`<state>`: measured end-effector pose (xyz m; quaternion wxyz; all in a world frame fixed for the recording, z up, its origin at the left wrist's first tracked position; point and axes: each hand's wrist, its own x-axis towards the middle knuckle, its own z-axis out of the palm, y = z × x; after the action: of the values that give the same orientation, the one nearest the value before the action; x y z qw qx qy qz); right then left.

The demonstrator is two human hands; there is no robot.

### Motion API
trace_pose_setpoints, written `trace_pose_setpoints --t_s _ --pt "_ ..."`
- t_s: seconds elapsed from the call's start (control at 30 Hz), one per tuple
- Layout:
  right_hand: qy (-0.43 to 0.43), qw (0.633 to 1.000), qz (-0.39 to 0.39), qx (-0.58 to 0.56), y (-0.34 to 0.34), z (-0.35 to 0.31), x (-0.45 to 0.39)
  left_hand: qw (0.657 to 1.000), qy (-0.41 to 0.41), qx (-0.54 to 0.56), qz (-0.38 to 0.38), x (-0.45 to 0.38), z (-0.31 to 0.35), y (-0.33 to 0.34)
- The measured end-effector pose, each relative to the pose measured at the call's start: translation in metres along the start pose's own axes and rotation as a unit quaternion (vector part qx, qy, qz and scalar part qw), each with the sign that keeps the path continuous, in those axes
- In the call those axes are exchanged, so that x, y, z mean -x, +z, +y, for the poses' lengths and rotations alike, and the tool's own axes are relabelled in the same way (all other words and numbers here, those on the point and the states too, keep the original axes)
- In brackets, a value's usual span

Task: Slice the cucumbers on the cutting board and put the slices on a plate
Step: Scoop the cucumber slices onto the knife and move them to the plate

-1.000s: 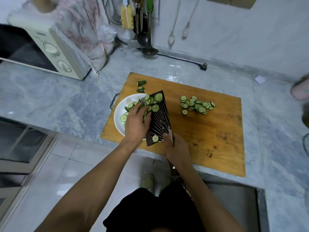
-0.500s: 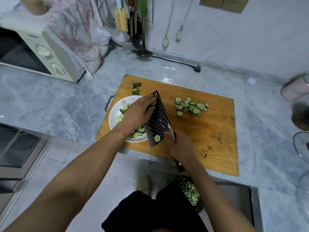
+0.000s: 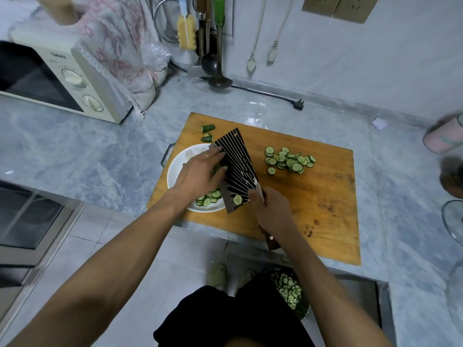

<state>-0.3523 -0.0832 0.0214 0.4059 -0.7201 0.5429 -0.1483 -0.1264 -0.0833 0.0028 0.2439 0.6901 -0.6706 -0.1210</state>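
Head view: cleaver [image 3: 238, 169] tilted over the white plate [image 3: 180, 162], handle in the right hand's [image 3: 271, 209] grip; left hand [image 3: 203, 170], fingers straight, presses the blade. Slices lie in the plate; a slice pile [image 3: 289, 160] lies on the cutting board [image 3: 313, 196], well apart. Blade slices cleared since 1.0 s ago.

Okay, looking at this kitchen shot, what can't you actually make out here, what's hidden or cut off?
All in the head view:
- Plate: much of it and its slices sit under the left hand and the cleaver.
- Cleaver handle: mostly covered by the right hand; only its end shows.
- Pink container and glass lid: cut off by the right edge, blurred.
- Microwave: cut off by the left edge.
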Motion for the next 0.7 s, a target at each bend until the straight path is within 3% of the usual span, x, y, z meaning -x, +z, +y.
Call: trace_pose_setpoints --t_s 0.2,0.3,0.43,0.5,0.7 --pt "0.008 1.000 0.017 0.004 0.000 0.001 -0.004 0.997 -0.033 -0.035 0.055 0.013 -0.007 -0.001" --pt "0.015 1.000 0.021 0.002 0.002 -0.002 -0.006 0.992 0.076 0.004 0.099 0.032 0.009 -0.003" --pt "0.018 0.999 0.026 -0.015 0.007 -0.009 -0.009 0.971 0.226 0.019 0.075 0.047 0.022 0.016" --pt "0.025 0.999 0.027 -0.019 0.007 -0.014 -0.010 0.973 0.214 0.013 0.078 0.047 0.016 0.020" --pt "0.024 0.999 0.033 -0.017 0.000 -0.010 -0.013 0.994 0.067 -0.038 0.082 0.051 -0.014 0.010"
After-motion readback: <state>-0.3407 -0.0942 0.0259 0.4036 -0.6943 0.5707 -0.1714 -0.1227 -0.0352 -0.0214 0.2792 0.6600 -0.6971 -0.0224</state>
